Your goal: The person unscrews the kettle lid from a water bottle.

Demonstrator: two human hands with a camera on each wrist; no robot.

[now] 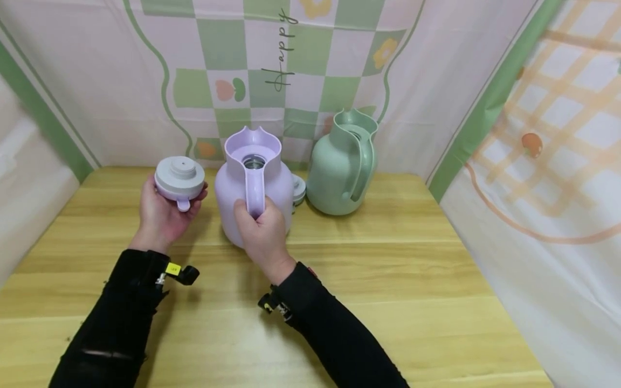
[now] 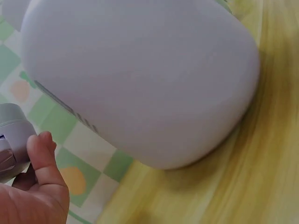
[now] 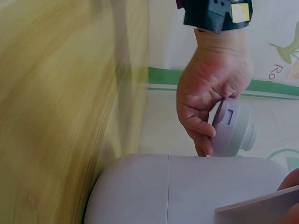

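A lilac thermos jug (image 1: 227, 196) stands on the table with its open mouth (image 1: 254, 160) uncovered and its handle toward me. My right hand (image 1: 266, 237) grips that handle (image 1: 255, 188), thumb on its left side. To the left of the jug, my left hand (image 1: 162, 223) holds a pale grey and lilac jug lid (image 1: 179, 178) from below, with its stepped grey side facing up and a small lilac tab toward me. The right wrist view shows fingers curled at the edge of the lid (image 3: 231, 128). In the left wrist view, the jug's smooth body (image 2: 140, 79) fills most of the picture.
A sage green thermos jug (image 1: 330, 175) stands behind and right of the lilac one. Between them a second grey lid (image 1: 298, 189) is partly hidden by the lilac jug. Behind the wooden table (image 1: 233, 334) hangs a checkered cloth (image 1: 223, 46), with more cloth at both sides.
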